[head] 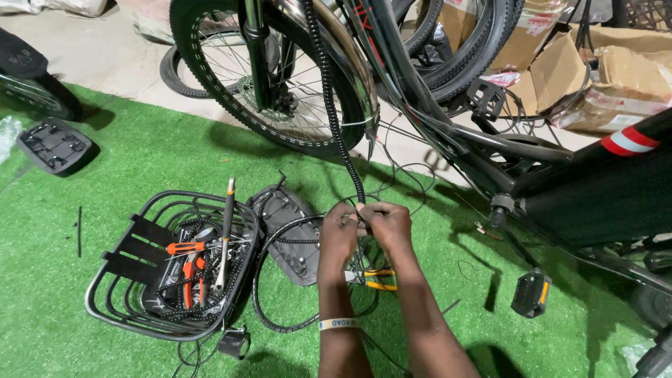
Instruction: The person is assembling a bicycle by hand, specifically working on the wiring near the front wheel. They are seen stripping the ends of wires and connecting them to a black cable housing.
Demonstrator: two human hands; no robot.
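Both hands meet at the low end of a black ribbed cable tube [334,119] that hangs down from the bike. The left hand [339,236] and the right hand [387,224] pinch that end tight. At 7 o'clock from them sits a wire basket [112,294] with orange pliers [187,278]. It seems best to hold the tube steady and keep its thin wires straight.

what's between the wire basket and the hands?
In the head view, a dark plastic cover lies on the turf between the wire basket and the left hand, with a black cable loop over it.
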